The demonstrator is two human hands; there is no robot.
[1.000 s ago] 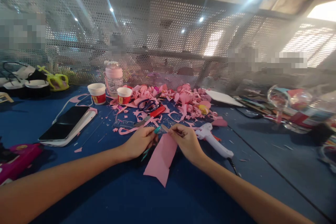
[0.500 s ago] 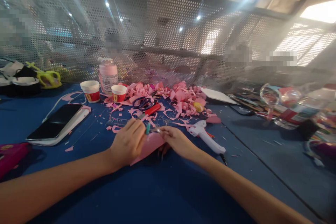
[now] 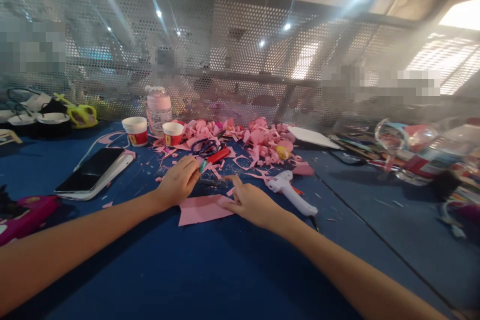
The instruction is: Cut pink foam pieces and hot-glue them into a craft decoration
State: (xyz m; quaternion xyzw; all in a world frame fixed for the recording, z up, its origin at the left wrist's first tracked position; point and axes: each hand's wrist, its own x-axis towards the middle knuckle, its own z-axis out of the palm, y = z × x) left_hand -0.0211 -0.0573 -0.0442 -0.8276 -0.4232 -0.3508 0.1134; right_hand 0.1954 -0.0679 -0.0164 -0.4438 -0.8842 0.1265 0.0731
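Right hand [image 3: 253, 203]: index stretched out, thumb spread well away from it and laid over the 3 o'clock end of a pink sheet [image 3: 202, 211]; the other fingers are tucked under and mostly hidden. Left hand [image 3: 178, 182]: fingers curled together, a teal piece [image 3: 203, 166] seen at their tips; whether it is gripped or merely touched cannot be told. The sheet is laid on the blue table [image 3: 187, 270], between the hands and a little nearer the wearer; clock taken from it, 12 pointing away. Step in hand judged to be a steadying of the sheet while the teal piece is managed. Best done, it is thought, with light pressure from the thumb, so that no crease is made, and with the teal piece kept low and clear of the right index. Left hand is held palm down, forearm brought in from 8 o'clock; right forearm is brought in from 4, wrist nearly straight, back of the hand turned up. Farther out: see-through strip [image 3: 214, 182] noted at 12, just past the sheet; red-handled tool [image 3: 219, 155] near 12; heap of pink scraps [image 3: 258, 137] at 1; white glue gun [image 3: 294, 195] between 2 and 3; phone [image 3: 92, 170] at 10; paper cups [image 3: 135, 136] towards 11. All is backed by a perforated screen [image 3: 255, 70].
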